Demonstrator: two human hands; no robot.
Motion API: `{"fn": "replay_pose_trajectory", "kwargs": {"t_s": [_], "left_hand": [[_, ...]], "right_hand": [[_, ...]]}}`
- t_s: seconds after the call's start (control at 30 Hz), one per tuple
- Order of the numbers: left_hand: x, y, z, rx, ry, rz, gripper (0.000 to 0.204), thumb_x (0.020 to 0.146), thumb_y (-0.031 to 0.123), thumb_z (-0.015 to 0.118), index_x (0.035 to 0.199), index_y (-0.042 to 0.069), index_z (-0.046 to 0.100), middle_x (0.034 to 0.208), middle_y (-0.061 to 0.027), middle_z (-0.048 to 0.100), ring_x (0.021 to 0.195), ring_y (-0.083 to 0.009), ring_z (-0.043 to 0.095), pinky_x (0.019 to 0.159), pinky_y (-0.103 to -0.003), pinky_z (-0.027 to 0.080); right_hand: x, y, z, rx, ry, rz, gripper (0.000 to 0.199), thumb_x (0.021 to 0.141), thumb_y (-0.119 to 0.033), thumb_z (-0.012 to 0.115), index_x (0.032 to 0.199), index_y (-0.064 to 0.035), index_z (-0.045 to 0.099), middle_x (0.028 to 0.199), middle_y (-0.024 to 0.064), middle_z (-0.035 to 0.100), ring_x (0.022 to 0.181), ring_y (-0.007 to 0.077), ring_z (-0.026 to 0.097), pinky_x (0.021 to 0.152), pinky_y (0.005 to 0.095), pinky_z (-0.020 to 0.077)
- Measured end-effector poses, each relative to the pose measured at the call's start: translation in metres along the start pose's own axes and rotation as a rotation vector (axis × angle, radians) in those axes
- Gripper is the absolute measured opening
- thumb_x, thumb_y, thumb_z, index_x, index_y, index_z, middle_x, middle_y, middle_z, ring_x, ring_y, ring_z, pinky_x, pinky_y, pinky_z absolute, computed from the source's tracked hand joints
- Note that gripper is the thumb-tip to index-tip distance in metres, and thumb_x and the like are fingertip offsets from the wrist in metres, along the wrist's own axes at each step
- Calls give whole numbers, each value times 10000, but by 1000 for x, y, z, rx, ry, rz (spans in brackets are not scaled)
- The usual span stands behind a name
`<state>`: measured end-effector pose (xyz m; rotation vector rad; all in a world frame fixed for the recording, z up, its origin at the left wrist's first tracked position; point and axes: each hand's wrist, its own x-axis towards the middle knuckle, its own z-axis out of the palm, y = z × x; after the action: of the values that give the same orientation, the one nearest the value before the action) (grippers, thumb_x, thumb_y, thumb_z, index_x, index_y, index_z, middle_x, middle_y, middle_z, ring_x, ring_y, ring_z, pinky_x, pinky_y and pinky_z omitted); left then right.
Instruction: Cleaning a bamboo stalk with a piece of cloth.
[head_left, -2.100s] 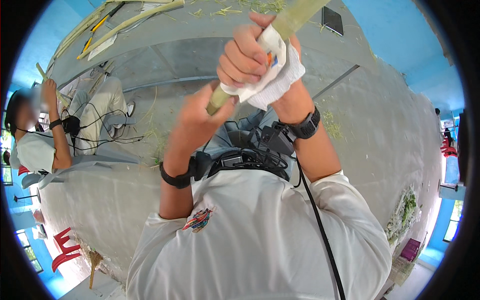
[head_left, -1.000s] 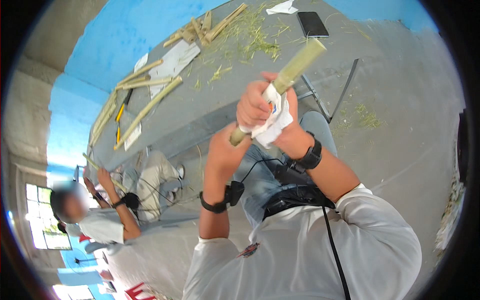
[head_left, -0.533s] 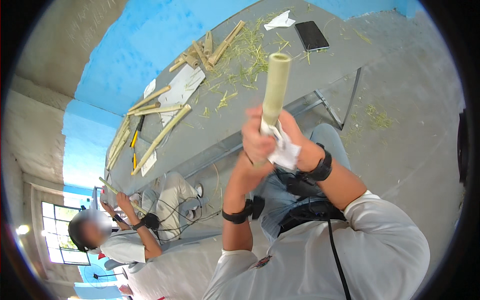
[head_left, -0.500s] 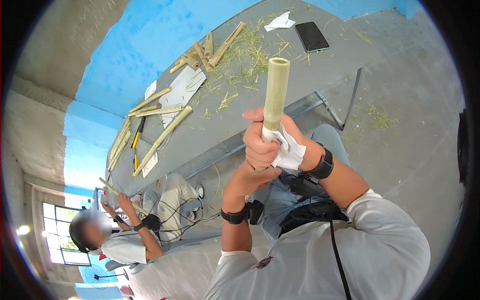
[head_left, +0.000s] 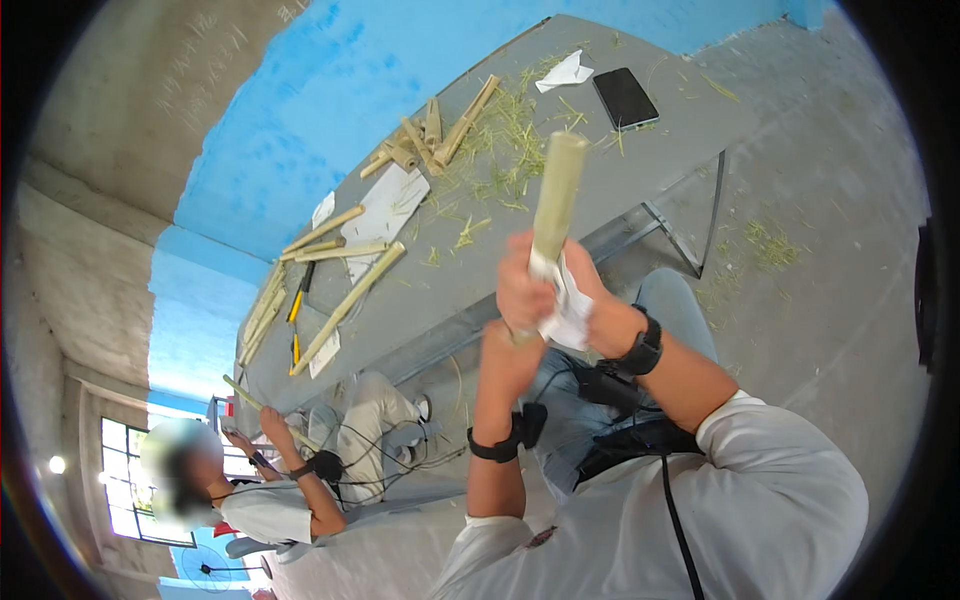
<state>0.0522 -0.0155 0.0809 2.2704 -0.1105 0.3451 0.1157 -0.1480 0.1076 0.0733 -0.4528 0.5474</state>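
A pale green bamboo tube [head_left: 558, 195] stands nearly upright in front of me, its upper end slightly smeared by motion. A crumpled white tissue [head_left: 568, 312] is wrapped round its lower part. My right hand [head_left: 603, 298] is closed round the tube and tissue, with blurred fingers curling over the left side. Below it, my left hand [head_left: 510, 355] is closed at the tube's lower end; its fingers are partly hidden. Both wrists wear black straps with small devices.
On the grey table [head_left: 440, 290] lie several bamboo pieces [head_left: 350, 310], yellow-and-black cutters [head_left: 300, 300], white paper [head_left: 390, 210], green shavings [head_left: 510, 150], a tissue [head_left: 565, 72] and a black phone [head_left: 626, 98]. At left, another person [head_left: 270, 510] sits holding a bamboo stick.
Tube and both hands have shifted slightly down and right in view; the table and its things shift too. The tube's upper opening is now blurred. Both hands keep their hold.
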Motion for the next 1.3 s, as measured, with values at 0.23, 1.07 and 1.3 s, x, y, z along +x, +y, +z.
{"fn": "replay_pose_trajectory", "kwargs": {"t_s": [0.23,1.07,1.3], "left_hand": [[13,12,17,43,242,-29,163,787,110,682,855,-23,615,654,-54,575,598,-169,582,556,-343,445],[3,27,-10,-10,-56,-183,256,820,248,696,852,1,640,653,-41,597,632,-117,494,601,-335,449],[2,12,-5,-356,-488,-260,277,812,262,702,748,4,624,593,-171,539,521,-273,426,551,-377,422]], "right_hand": [[7,3,15,-152,187,-204,580,981,-456,318,508,-122,339,439,1,295,371,130,295,370,280,257],[4,-12,11,-92,114,-104,523,998,-398,335,545,-136,336,482,-35,280,389,104,278,383,255,242],[6,-27,8,-141,-160,179,516,1004,-419,332,581,-125,378,484,-39,313,412,93,319,398,273,281]]}}
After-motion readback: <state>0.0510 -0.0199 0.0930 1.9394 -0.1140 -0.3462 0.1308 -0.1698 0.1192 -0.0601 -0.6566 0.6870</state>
